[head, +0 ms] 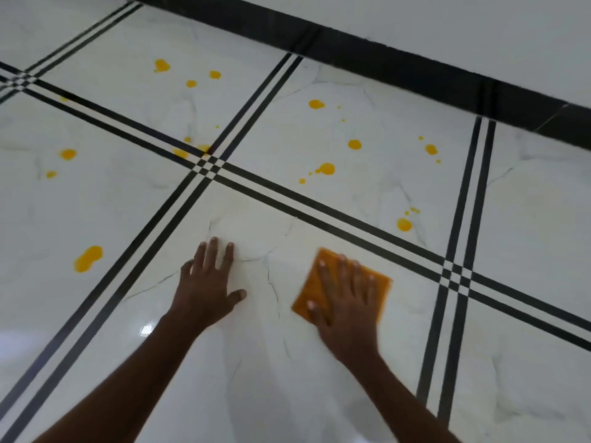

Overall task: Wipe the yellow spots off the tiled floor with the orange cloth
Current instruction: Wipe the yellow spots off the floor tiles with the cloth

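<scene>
- The tiled floor looks like polished white marble or marble-look ceramic, with faint grey veining and hairline crack-like lines.
- Its finish is glossy and smooth: a bright glint of light sits on the tile near the left forearm (and a soft sheen spreads across the near tiles).
- Double black bands run between the tiles, flat and flush with them, with the same shine.
- The black skirting strip along the wall looks like dark polished stone.
- The yellow spots are opaque, wet-looking blobs with smooth rounded edges.
- The orange cloth, flat under the right hand, is soft, matt fabric.
</scene>
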A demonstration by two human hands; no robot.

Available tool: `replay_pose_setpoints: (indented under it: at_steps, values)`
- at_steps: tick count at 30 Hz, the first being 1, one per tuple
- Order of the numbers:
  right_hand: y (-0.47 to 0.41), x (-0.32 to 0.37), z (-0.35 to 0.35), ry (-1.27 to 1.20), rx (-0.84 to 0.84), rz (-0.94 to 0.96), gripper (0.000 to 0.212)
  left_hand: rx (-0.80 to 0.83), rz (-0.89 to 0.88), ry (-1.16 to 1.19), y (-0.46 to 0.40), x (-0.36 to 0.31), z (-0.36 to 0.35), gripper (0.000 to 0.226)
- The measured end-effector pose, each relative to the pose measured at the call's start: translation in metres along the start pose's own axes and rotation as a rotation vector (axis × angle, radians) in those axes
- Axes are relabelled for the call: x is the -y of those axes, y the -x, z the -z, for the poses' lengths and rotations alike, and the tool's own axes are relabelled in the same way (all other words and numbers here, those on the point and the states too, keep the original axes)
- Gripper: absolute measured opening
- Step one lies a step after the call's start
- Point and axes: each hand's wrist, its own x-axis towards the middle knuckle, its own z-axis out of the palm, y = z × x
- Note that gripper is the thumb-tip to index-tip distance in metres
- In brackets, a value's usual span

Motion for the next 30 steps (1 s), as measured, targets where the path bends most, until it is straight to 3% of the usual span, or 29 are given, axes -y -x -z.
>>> replay_pose_setpoints:
  at_steps: [3,6,11,15,19,23,30]
  values:
    - [0.015,-0.058,0.013,0.076,0.004,-0.161,0.079,0.028,-0.1,0.001,0.007,-0.012,-0.009,0.102]
    - [-0.045,-0.04,0.008,0.051,-0.018,-0.334,0.08,0.004,-0.088,0.004,0.009,-0.025,-0.014,0.104]
    - [-0.118,0.062,-0.001,-0.06,0.019,-0.111,0.085,0.171,-0.081,-0.079,0.001,-0.022,0.006,0.107]
    - [-0.106,0.047,0.009,-0.117,0.08,0.067,0.082,0.327,-0.076,-0.082,-0.009,-0.026,0.029,0.109]
    - [-0.134,0.026,0.041,-0.129,-0.024,-0.108,0.069,0.354,-0.06,-0.155,-0.009,-0.034,0.024,0.119]
    - [-0.152,0.022,0.056,-0.074,0.124,-0.056,0.05,0.364,-0.055,-0.131,-0.009,-0.033,0.024,0.121]
    - [-0.149,0.0,0.088,-0.485,0.256,-0.179,0.021,0.444,-0.014,-0.036,-0.019,-0.038,0.039,0.113]
